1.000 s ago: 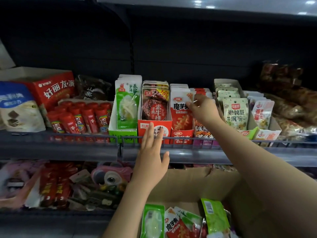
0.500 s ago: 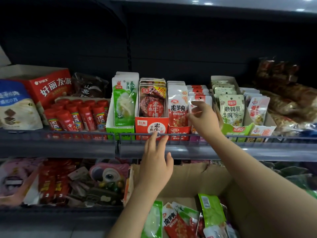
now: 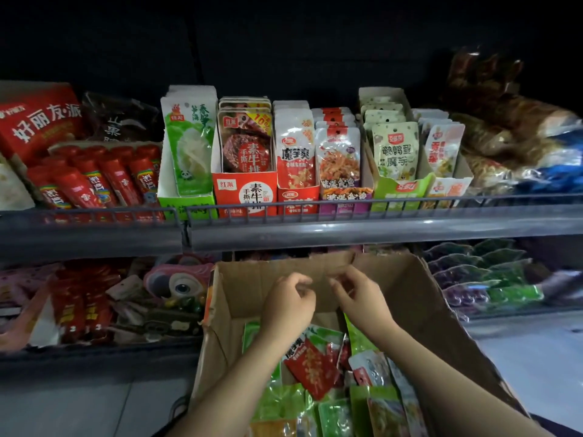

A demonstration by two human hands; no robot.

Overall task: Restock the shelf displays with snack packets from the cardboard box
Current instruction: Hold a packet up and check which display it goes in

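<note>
Upper shelf: dark grey metal shelf with a wire front rail (image 3: 347,228), runs the full width, loaded with display trays side by side.
Lower shelf: dark shelf below (image 3: 94,348), mixed red packets and a pink owl-faced toy pack (image 3: 179,282) at left; purple and green packets (image 3: 482,275) at right.
Box: open brown cardboard box (image 3: 407,298), standing in front of the lower shelf, under the upper shelf rail, flaps up. Left edge torn.
Box contents: loose snack packets (image 3: 318,386), green, red-and-white and clear ones, piled flat in the bottom. A red-and-white packet (image 3: 310,362) lies on top near centre.
Red carton: large red printed carton (image 3: 41,121), far left on the upper shelf; red stick packs (image 3: 94,181) in front of it.
Display trays, left to right: green tray of green-and-white packets (image 3: 187,146); red tray of dark-red round-print packets (image 3: 246,143); red tray of white-and-red packets (image 3: 295,149); purple tray of orange-print packets (image 3: 339,156); green tray of pale spotted packets (image 3: 394,149); white tray of white-and-yellow packets (image 3: 441,149). All packets upright, facing out.
Far right: brown and blue crinkled bags (image 3: 517,143), heaped on the upper shelf.
Left hand (image 3: 288,305): over the box, above the packets, fingers (image 3: 299,283) loosely curled, holding nothing.
Right hand (image 3: 362,298): over the box just beside the left hand, not touching it; fingers (image 3: 344,280) loosely curled, holding nothing.
</note>
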